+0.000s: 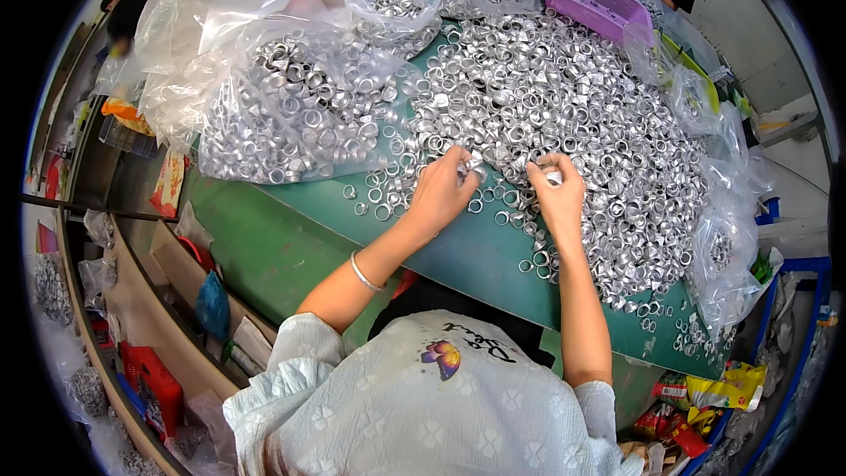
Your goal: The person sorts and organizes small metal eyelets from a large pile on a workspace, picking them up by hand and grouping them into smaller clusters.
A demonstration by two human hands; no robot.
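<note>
left hand (pixel 441 189) and right hand (pixel 561 197) each pinch silvery rings (pixel 553 178) by the heap (pixel 564 88) on the green surface (pixel 432 251).

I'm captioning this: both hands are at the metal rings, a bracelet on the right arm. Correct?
One slip: the head view shows the bracelet on the left arm. The left hand and right hand are indeed at the metal rings.

The rings (pixel 564 79) are silver, the table (pixel 458 251) green
</note>
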